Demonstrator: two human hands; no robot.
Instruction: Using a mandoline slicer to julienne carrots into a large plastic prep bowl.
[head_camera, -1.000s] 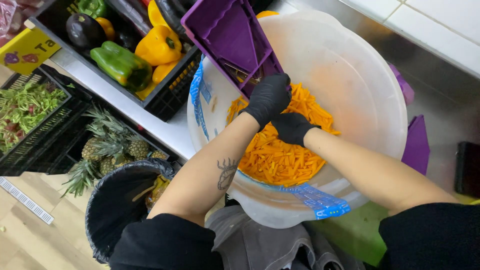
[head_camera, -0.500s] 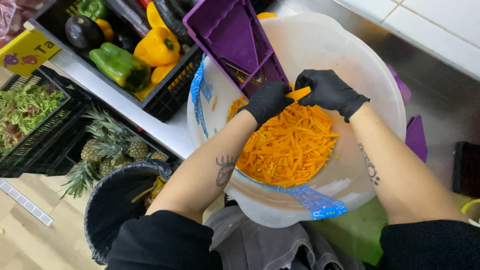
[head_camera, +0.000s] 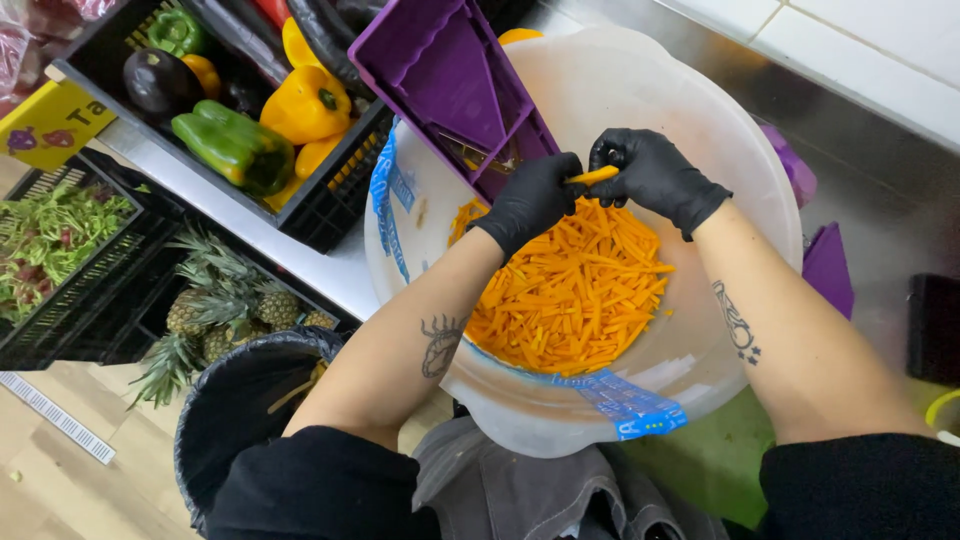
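Note:
A large white plastic tub (head_camera: 745, 150) holds a heap of orange carrot sticks (head_camera: 575, 290). A purple slicer board (head_camera: 450, 85) leans into the tub from the upper left. Both my hands wear black gloves. My left hand (head_camera: 530, 200) rests at the slicer's lower end and touches one end of a small carrot piece (head_camera: 592, 176). My right hand (head_camera: 652, 178) pinches the other end of that piece, just above the heap.
A black crate (head_camera: 330, 205) at upper left holds green and yellow peppers (head_camera: 305, 105) and aubergines. Below it stand pineapples (head_camera: 215, 305), a crate of greens (head_camera: 45, 240) and a black-lined bin (head_camera: 235, 395). Purple parts (head_camera: 825, 270) lie on the steel counter to the right.
My right hand rose out of the carrot heap and moved up next to the left hand, taking a small carrot piece between its fingers. The left hand stayed at the slicer.

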